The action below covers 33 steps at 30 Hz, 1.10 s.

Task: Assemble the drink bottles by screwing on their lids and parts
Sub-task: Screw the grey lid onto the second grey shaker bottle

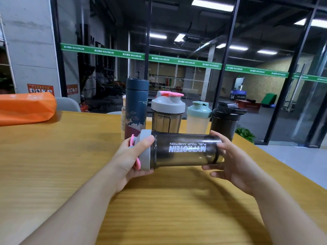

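Observation:
A smoky transparent shaker bottle (184, 150) with white lettering lies sideways in the air just above the wooden table (53, 165). Its grey lid (146, 138) with a pink flip cap points left. My left hand (132, 156) wraps around that lid. My right hand (231, 160) holds the bottle's base end, fingers around the bottom section. Behind it stand a tall dark blue flask (136, 105), a second grey-lidded smoky shaker (167, 112), a small frosted bottle with a green lid (199, 117) and a black shaker (225, 119), all upright with lids on.
An orange bag (26, 107) lies at the table's far left. A pale bottle (123, 117) is partly hidden behind the blue flask. A grey chair back (68, 104) rises past the far edge. The table's right edge runs diagonally beside a green plant (246, 134).

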### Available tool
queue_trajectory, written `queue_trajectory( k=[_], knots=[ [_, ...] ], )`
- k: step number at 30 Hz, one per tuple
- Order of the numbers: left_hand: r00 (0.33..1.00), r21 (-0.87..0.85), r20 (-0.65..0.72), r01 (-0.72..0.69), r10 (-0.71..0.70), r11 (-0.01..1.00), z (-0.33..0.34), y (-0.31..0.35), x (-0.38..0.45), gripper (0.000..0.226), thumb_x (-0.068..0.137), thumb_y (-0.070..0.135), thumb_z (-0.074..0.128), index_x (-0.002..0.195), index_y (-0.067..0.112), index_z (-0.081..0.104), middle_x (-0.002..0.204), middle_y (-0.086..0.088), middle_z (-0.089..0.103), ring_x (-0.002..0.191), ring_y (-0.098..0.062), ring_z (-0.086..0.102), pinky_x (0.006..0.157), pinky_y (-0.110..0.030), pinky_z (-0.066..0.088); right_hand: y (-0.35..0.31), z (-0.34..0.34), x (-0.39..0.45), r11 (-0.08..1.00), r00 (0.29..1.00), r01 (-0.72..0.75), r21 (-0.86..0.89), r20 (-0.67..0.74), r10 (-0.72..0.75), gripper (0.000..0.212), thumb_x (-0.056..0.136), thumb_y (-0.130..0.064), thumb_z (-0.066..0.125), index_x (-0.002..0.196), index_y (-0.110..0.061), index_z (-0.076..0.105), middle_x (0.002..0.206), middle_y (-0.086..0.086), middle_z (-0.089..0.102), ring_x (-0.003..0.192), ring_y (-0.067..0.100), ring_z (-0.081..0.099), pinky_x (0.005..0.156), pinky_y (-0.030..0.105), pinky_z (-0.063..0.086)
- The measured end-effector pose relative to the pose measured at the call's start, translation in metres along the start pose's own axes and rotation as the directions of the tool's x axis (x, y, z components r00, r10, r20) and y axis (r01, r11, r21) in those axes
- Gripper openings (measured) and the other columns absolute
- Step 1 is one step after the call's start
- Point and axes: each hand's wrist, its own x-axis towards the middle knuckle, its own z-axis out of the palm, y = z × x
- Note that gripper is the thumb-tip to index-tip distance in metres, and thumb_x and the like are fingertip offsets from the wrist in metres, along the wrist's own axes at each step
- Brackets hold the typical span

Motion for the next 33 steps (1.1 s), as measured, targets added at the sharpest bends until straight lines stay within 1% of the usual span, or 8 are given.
queue_trajectory(
  k=[3,6,12,17,22,26,30,33],
  knots=[
    [0.999,-0.02,-0.011,0.045,-0.045,0.999,-0.001,0.001,0.0,0.088,0.046,0.051,0.079,0.125,0.022,0.054,0.117,-0.014,0.061,0.096,-0.033,0.066,0.067,-0.044,0.059,0.004,-0.009,0.003,0.996,0.995,-0.011,0.092,0.103,0.001,0.071,0.062,-0.029,0.067,0.13,-0.041,0.051,0.132,0.009,0.055,0.08,0.032,0.068,0.063,0.031,0.058],
    [0.998,-0.009,-0.002,0.065,-0.065,0.998,-0.002,-0.001,0.0,0.086,0.048,0.049,0.079,0.125,0.02,0.053,0.118,-0.015,0.062,0.098,-0.033,0.066,0.067,-0.044,0.059,0.009,-0.011,0.005,0.993,0.997,-0.033,0.11,0.079,0.024,0.062,0.069,-0.029,0.064,0.131,-0.035,0.053,0.128,0.01,0.059,0.083,0.034,0.07,0.08,0.039,0.059],
    [0.998,0.016,0.03,0.051,-0.051,0.999,-0.006,-0.005,0.001,0.085,0.052,0.045,0.088,0.126,0.023,0.052,0.122,-0.014,0.061,0.104,-0.034,0.064,0.071,-0.045,0.059,0.01,-0.006,0.006,0.994,0.99,-0.105,-0.018,-0.096,0.103,0.038,0.091,-0.042,0.054,0.121,-0.02,0.057,0.109,0.018,0.061,0.051,0.022,0.06,0.044,0.023,0.05],
    [0.998,0.07,0.059,-0.017,0.013,0.997,-0.007,-0.007,0.004,0.099,0.041,0.045,0.085,0.131,0.031,0.046,0.126,-0.008,0.058,0.112,-0.031,0.059,0.071,-0.045,0.059,0.014,-0.003,0.01,0.961,0.966,-0.212,-0.177,-0.186,0.179,0.061,0.084,-0.071,0.037,0.113,-0.021,0.057,0.114,0.034,0.061,0.049,0.02,0.055,0.044,0.026,0.04],
    [0.998,0.073,0.062,-0.017,0.012,0.997,-0.008,-0.009,0.005,0.105,0.042,0.045,0.086,0.137,0.034,0.041,0.128,-0.008,0.055,0.112,-0.033,0.059,0.072,-0.046,0.059,0.016,-0.005,0.01,0.955,0.969,-0.225,-0.193,-0.143,0.2,0.068,0.087,-0.068,0.032,0.115,-0.013,0.061,0.096,0.026,0.067,0.052,0.021,0.058,0.046,0.027,0.042],
    [0.998,0.058,0.057,-0.014,0.011,0.998,-0.007,-0.009,0.005,0.081,0.049,0.043,0.089,0.12,0.034,0.051,0.124,-0.011,0.056,0.108,-0.034,0.06,0.072,-0.046,0.059,0.014,-0.002,0.008,0.971,0.973,-0.206,-0.12,-0.131,0.19,0.049,0.093,-0.059,0.037,0.117,-0.022,0.059,0.11,0.009,0.066,0.07,0.029,0.066,0.053,0.03,0.049],
    [1.0,0.045,0.02,-0.008,0.007,0.999,-0.01,-0.01,0.008,0.087,0.046,0.045,0.085,0.125,0.031,0.049,0.124,-0.011,0.058,0.108,-0.032,0.06,0.07,-0.044,0.058,0.009,0.001,0.005,0.987,0.99,-0.134,-0.09,-0.047,0.13,0.035,0.093,-0.055,0.044,0.126,-0.045,0.045,0.124,-0.005,0.055,0.088,0.032,0.067,0.065,0.035,0.052],
    [1.0,0.013,0.002,-0.017,0.017,1.0,-0.013,-0.01,0.009,0.078,0.052,0.044,0.082,0.122,0.032,0.049,0.123,-0.011,0.058,0.108,-0.032,0.061,0.069,-0.044,0.059,0.012,-0.006,0.005,0.993,0.984,-0.116,-0.009,0.138,0.116,0.074,0.06,-0.038,0.075,0.128,-0.049,0.046,0.127,0.0,0.057,0.092,0.029,0.067,0.069,0.033,0.056]
  ],
)
